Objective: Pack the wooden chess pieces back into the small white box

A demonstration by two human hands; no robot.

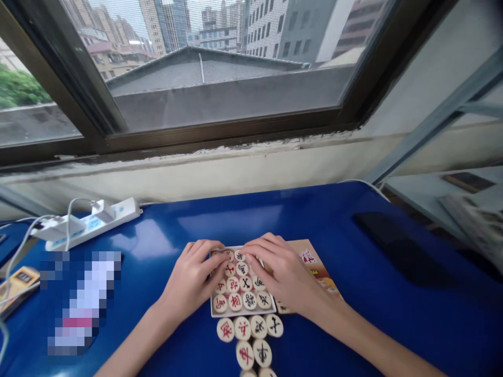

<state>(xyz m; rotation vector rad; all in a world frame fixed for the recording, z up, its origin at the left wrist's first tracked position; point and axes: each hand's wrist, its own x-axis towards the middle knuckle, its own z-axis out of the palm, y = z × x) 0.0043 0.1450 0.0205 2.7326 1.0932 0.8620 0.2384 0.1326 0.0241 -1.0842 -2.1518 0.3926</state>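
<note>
A white tray (243, 313) holds rows of round cream Chinese chess pieces (235, 301) marked in red and black. My left hand (195, 275) reaches over the tray's left side, its fingers bent and closed at a red-marked piece in the far row. From the right, my right hand (281, 269) curls over the far right part, fingertips against a black-marked piece (239, 255) there. My fingers hide some of the pieces. More loose pieces (258, 326) lie in rows on the table in front of the tray. Partly beneath my right hand is a printed box lid (310, 256).
The blue table (188, 345) stands against the wall below a window. A white power strip (94, 224) with plugs and cables is at the back left. A blurred-out item (84, 303) and a small box (19, 288) lie left; a dark flat object (387, 246) lies right.
</note>
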